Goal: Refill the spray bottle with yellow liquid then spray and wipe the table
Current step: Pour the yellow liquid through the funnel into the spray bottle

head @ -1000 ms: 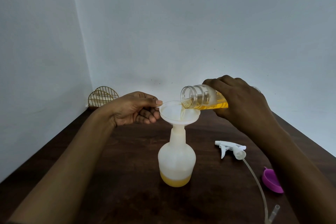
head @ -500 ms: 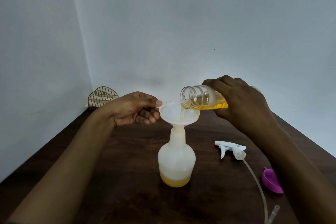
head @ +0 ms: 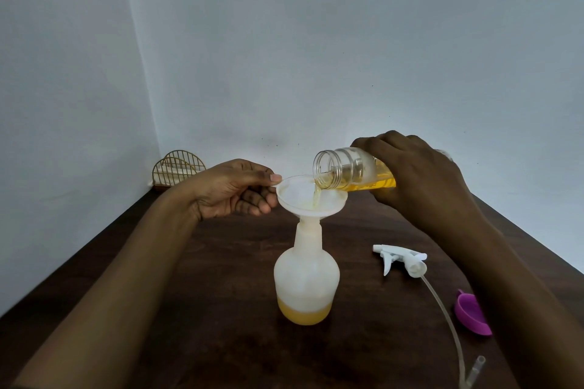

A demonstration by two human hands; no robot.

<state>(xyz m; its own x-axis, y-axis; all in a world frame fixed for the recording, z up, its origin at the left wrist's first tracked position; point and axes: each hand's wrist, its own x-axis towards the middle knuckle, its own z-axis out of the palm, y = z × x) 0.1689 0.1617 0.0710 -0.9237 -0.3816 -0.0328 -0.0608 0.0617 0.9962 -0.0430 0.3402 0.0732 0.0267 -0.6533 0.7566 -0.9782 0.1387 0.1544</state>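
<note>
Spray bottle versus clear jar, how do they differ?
The spray bottle stands upright on the table; the jar is tipped sideways in the right hand. The spray bottle is cloudy white, the jar clear. The spray bottle has a narrow neck, the jar a wide mouth. Both hold yellow liquid.

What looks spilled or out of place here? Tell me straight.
Nothing stands out. The yellow stream from the tilted jar lands inside the funnel seated in the spray bottle, no puddle shows on the table, and the trigger sprayer and purple cap lie aside, as a refill requires.
</note>
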